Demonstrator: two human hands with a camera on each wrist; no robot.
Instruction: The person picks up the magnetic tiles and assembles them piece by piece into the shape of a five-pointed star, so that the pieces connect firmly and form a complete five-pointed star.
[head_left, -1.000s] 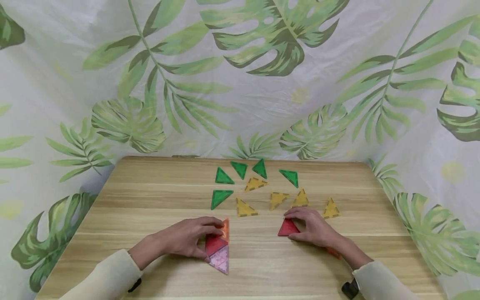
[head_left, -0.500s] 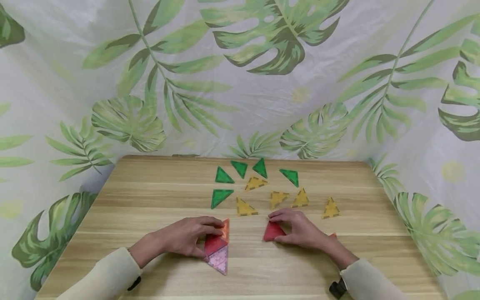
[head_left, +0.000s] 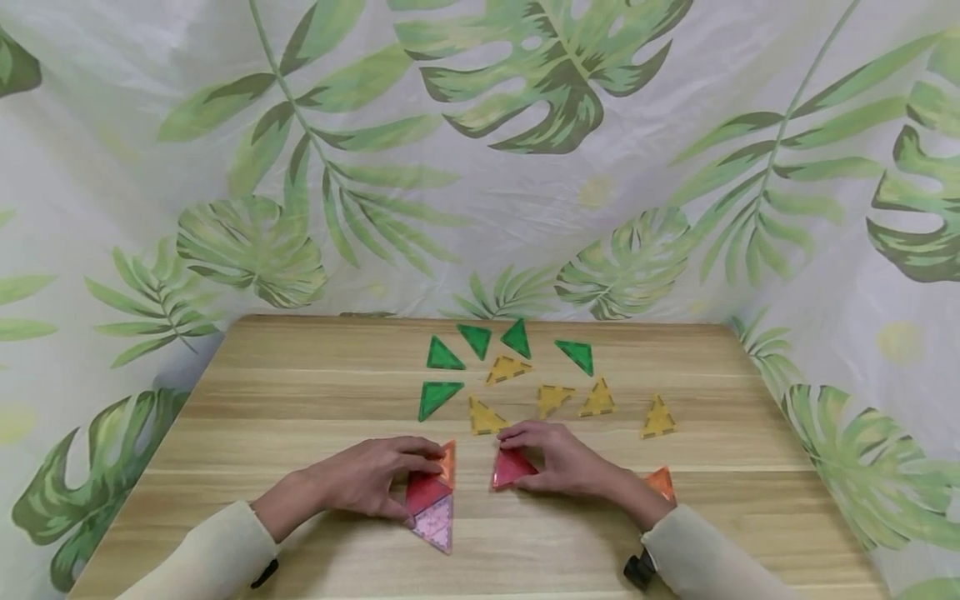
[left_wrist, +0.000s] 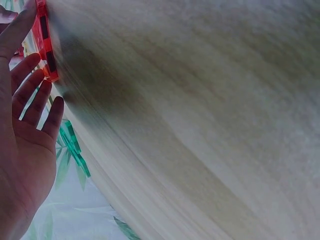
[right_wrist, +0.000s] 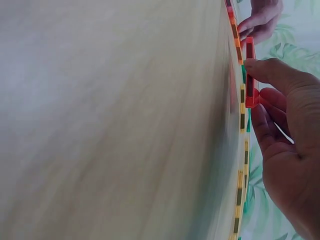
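Observation:
On the wooden table, an orange, a red and a pink triangular magnetic tile lie edge to edge. My left hand holds this group, thumb at the lower left edge and fingertips over the orange tile. To the right, my right hand pinches another red triangular tile between thumb and fingers, a short gap away from the group. In the right wrist view, this held red tile stands out above the tabletop by its edge. Part of the orange tile is hidden under the left fingers.
Several green triangular tiles and several yellow ones lie spread behind the hands. Another orange tile lies partly behind the right forearm. A leaf-patterned cloth hangs behind the table.
My right hand has moved left with the red tile, closer to the group by the left hand. The orange tile by the right forearm has come more into view. The left hand stays put.

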